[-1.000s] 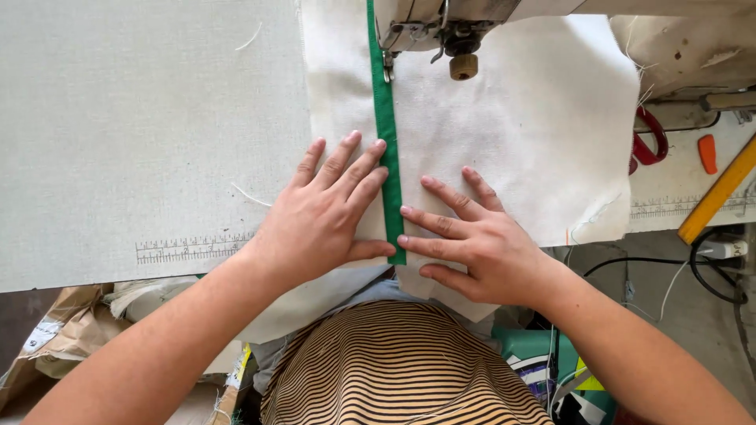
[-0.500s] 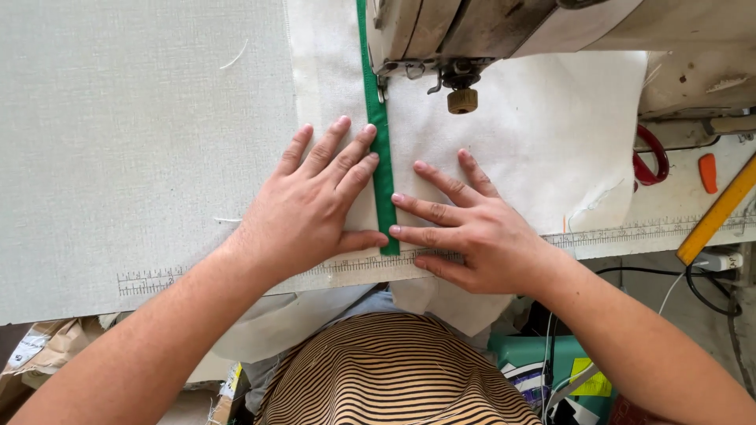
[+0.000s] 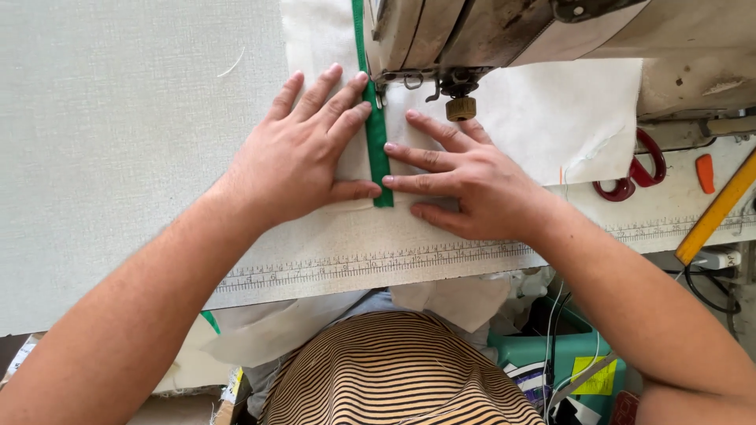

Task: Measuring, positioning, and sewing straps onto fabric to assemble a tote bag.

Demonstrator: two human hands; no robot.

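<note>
Two hands lie flat and spread on the cloth (image 3: pixel 551 118), one on each side of the green tape (image 3: pixel 376 142). The left hand (image 3: pixel 303 153) presses down just left of the tape, its fingertips up near the sewing machine (image 3: pixel 504 31); the right hand (image 3: pixel 465 185) presses just right of it, fingers pointing across toward the tape. Neither hand pinches anything; both are open, palms down.

Compared with a second ago, the hands and the cloth sit closer to the machine head. The brass knob (image 3: pixel 461 108) hung well clear of the right hand's fingers then and is now just beyond them. The lower end of the tape, which earlier lay close to the near edge of the surface, now lies farther up, level with the left thumb. By my reading, the cloth is being fed forward under the needle along the tape, and the seam is running on toward the tape's end.

The surface (image 3: pixel 118 157) is pale and textured, with a printed ruler strip (image 3: pixel 378 264) along its near edge. To the right lie red scissors (image 3: pixel 638 169), a small orange tool (image 3: pixel 705 173) and a yellow ruler (image 3: pixel 720 208). Below the edge, cables and a teal bin (image 3: pixel 528 354) stand by the person's striped shirt (image 3: pixel 394 378).
</note>
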